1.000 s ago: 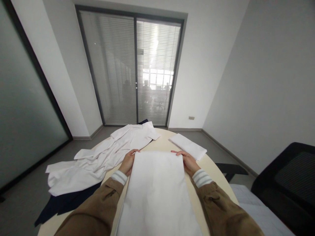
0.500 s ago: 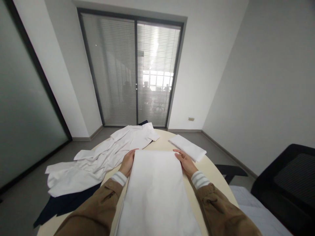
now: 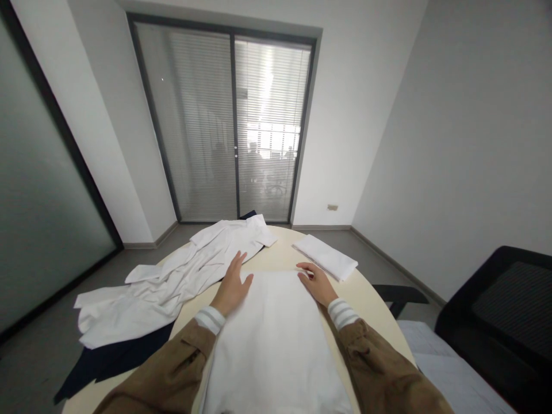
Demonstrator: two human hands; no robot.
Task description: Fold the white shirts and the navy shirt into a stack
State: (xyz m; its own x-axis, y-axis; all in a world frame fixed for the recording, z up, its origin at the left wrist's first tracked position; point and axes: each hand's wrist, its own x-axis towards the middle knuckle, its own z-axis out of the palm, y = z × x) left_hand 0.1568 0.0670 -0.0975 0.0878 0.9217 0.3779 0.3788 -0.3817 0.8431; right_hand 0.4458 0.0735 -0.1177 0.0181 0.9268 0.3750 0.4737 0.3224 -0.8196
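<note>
Left hand (image 3: 233, 287) and right hand (image 3: 314, 283), flat and gripping nothing, press the white cloth (image 3: 273, 339); one folded piece (image 3: 325, 257) lies at 1 o'clock, rumpled garments (image 3: 172, 276) at 10 o'clock unfolded.

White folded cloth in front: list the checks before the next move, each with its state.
1. Left hand flat at the white folded cloth's far left corner: ok.
2. Right hand flat at its far right corner: ok.
3. Cloth top smooth: ok.
4. Cloth's near edge even: cannot tell, out of view.
5. Small folded white cloth apart from the right hand on the round cream table: ok.
</note>
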